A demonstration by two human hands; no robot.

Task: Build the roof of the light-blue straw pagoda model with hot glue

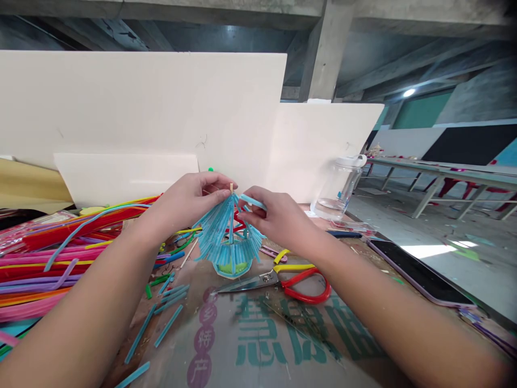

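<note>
A small cone-shaped craft (pixel 228 237) made of many light blue pipe-cleaner strips hangs from a thin wooden stick, over a round base with green inside. My left hand (pixel 189 196) is closed around the craft's top at the stick. My right hand (pixel 274 215) pinches one short blue strip (pixel 252 202) against the craft's upper right side. Both forearms reach in from the bottom corners.
A pile of long coloured pipe cleaners (pixel 48 253) lies at left. Cut blue strips (pixel 169 310) are scattered on printed cardboard (pixel 283 334). Red and yellow scissors (pixel 291 280), a dark phone (pixel 420 272) and a clear jar (pixel 337 188) sit to the right. White boards (pixel 161 108) stand behind.
</note>
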